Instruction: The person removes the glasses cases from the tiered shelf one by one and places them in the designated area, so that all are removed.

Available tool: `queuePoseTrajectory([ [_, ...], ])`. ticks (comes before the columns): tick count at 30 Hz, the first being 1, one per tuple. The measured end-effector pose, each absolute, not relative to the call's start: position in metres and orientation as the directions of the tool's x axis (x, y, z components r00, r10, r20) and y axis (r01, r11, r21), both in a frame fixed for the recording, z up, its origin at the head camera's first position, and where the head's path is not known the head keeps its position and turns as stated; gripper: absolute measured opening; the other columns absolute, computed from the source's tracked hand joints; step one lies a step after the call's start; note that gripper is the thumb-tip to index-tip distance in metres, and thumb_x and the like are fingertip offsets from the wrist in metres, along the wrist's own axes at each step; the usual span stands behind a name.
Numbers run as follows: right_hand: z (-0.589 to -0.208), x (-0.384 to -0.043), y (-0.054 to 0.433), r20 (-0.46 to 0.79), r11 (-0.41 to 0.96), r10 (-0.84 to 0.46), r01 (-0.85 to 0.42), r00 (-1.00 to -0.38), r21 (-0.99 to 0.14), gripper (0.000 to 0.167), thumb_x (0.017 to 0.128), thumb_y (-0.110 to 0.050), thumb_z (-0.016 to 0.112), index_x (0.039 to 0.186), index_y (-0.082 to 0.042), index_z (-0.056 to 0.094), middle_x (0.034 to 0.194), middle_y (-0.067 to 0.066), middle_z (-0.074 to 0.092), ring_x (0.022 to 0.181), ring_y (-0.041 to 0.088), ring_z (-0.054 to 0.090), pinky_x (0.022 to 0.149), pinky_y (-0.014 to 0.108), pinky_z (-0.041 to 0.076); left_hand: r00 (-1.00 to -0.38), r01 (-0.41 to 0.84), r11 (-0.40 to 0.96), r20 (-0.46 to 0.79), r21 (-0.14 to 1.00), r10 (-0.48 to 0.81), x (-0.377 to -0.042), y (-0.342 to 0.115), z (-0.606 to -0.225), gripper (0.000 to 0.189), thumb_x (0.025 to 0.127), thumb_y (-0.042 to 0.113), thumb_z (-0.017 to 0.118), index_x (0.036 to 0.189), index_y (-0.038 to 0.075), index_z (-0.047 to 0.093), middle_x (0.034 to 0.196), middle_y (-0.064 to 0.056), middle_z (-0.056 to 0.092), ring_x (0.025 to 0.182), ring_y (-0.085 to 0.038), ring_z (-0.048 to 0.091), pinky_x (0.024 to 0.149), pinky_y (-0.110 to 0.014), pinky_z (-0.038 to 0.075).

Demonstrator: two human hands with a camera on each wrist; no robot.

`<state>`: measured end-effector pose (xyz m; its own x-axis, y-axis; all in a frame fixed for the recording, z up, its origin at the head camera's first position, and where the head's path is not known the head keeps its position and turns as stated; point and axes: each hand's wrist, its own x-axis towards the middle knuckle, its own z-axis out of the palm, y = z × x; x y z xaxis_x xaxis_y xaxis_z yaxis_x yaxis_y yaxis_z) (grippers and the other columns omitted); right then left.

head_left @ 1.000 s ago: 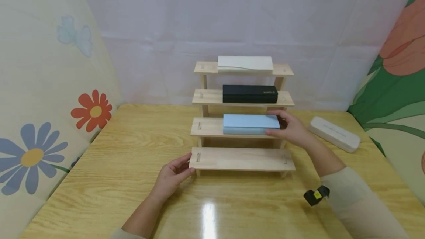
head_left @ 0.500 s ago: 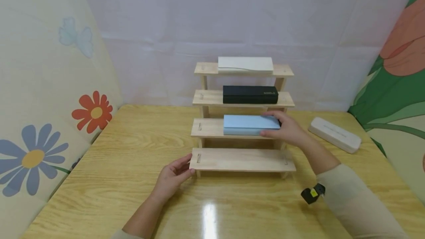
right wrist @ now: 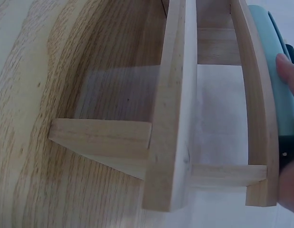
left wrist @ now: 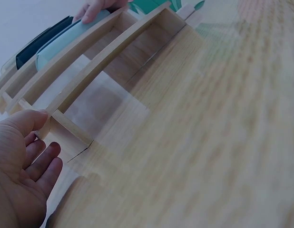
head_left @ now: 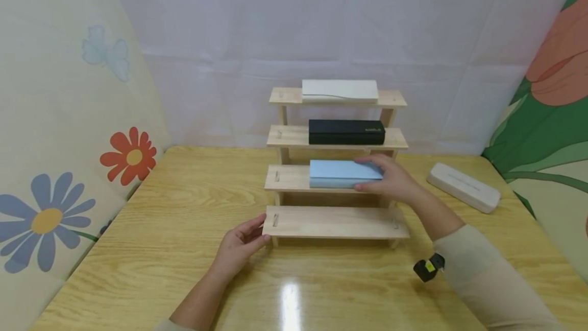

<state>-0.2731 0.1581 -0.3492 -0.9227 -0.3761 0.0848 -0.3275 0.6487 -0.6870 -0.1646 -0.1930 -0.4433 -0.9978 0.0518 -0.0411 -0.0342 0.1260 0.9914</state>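
Observation:
A light-blue glasses case [head_left: 337,170] lies lengthwise on the second-lowest step of a four-tier wooden display rack [head_left: 321,221]. My right hand [head_left: 390,180] grips the right part of this case, thumb at its front and fingers over the back edge. In the right wrist view the thumb [right wrist: 287,71] presses the case's side. My left hand [head_left: 239,246] holds the left end of the rack's lowest step between thumb and index finger; in the left wrist view the other fingers [left wrist: 44,164] hang loosely curled below.
A black glasses case [head_left: 346,132] lies one step higher, and a white glasses case [head_left: 340,91] on the top step. Another white case [head_left: 464,188] rests on the wooden table [head_left: 202,193] right of the rack. White cloth [head_left: 220,91] backs the table.
My right hand has slid left along the blue case, covering more of its right end. The case stays in nearly the same place. My left hand keeps its hold.

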Motion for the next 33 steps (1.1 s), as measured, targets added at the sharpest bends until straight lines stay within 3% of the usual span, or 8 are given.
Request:
queuePoseTrajectory([
  [11,-0.3492,-0.2737,0.1558,0.102,0.678,-0.38,-0.352,-0.92,-0.645,0.071,0.078,-0.034,0.082,0.14,-0.014,0.053,0.138,0.018,0.05,0.12,0.037,0.048,0.102,0.057,0.041,-0.997,-0.032,0.135,-0.041,0.99,0.062,-0.1634,-0.1936,-0.4423,0.052,0.089,-0.001,0.068,0.138,-0.006,0.051,0.138,-0.025,0.055,0.102,0.002,0.062,0.087,-0.015,0.053],
  [19,-0.3496,-0.2717,0.1556,0.132,0.672,-0.372,-0.365,-0.919,-0.644,0.07,0.076,-0.029,0.084,0.137,-0.011,0.055,0.138,0.019,0.051,0.12,0.037,0.048,0.101,0.056,0.041,-0.998,-0.032,0.146,-0.04,0.989,0.053,-0.164,-0.1941,-0.4427,0.052,0.089,0.001,0.068,0.138,-0.004,0.051,0.139,-0.022,0.055,0.112,-0.014,0.062,0.087,-0.015,0.053],
  [27,-0.3503,-0.2703,0.1578,0.129,0.678,-0.346,-0.343,-0.929,-0.65,0.069,0.077,-0.031,0.083,0.138,-0.011,0.055,0.147,0.021,0.044,0.129,0.041,0.043,0.107,0.059,0.037,-0.998,-0.027,0.158,-0.037,0.987,0.057,-0.1645,-0.1947,-0.4432,0.053,0.089,0.001,0.068,0.138,-0.004,0.051,0.139,-0.022,0.055,0.12,-0.029,0.06,0.088,-0.015,0.053],
  [33,-0.351,-0.2667,0.1629,0.122,0.668,-0.33,-0.323,-0.936,-0.67,0.07,0.078,-0.034,0.082,0.139,-0.013,0.054,0.15,0.018,0.041,0.131,0.04,0.042,0.108,0.06,0.036,-0.997,-0.024,0.155,-0.034,0.988,0.063,-0.1639,-0.195,-0.4434,0.053,0.089,0.0,0.068,0.139,-0.005,0.05,0.139,-0.023,0.055,0.119,-0.028,0.06,0.088,-0.016,0.053],
])
